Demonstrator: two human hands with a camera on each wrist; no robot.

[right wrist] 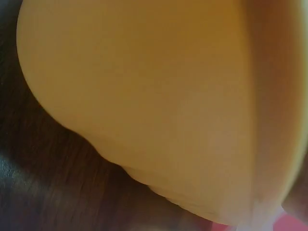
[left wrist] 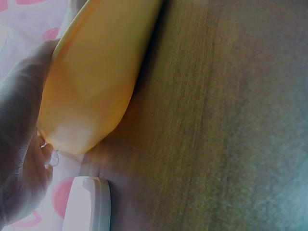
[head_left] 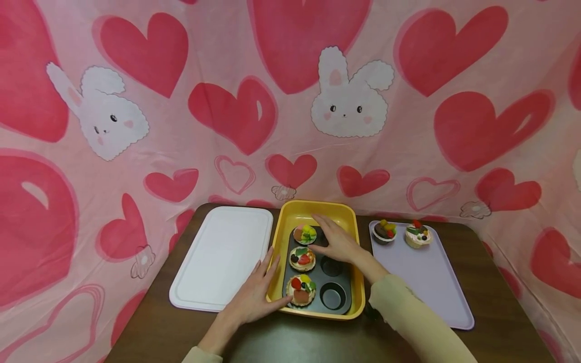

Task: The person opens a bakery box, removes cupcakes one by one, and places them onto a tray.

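Observation:
A dark muffin pan [head_left: 317,277] sits inside a yellow tray [head_left: 317,315]. Its left column holds three toy fruit tarts: a far one [head_left: 305,234], a middle one [head_left: 301,258] and a near one [head_left: 301,290]. My left hand [head_left: 254,297] lies along the tray's left side with fingers extended, its thumb at the near tart's edge. In the left wrist view that hand [left wrist: 24,120] is beside the tray's yellow wall [left wrist: 96,86]. Over the pan's far right part reaches my right hand [head_left: 338,242], fingers outstretched, thumb near the far tart. Yellow wall [right wrist: 144,86] fills the right wrist view.
A white board [head_left: 222,257] lies left of the yellow tray on the dark wooden table [head_left: 272,343]. To the right is a lilac tray [head_left: 422,277] bearing a chocolate cupcake [head_left: 384,232] and a cream cupcake [head_left: 417,235]. A pink heart-print cloth [head_left: 290,126] hangs behind.

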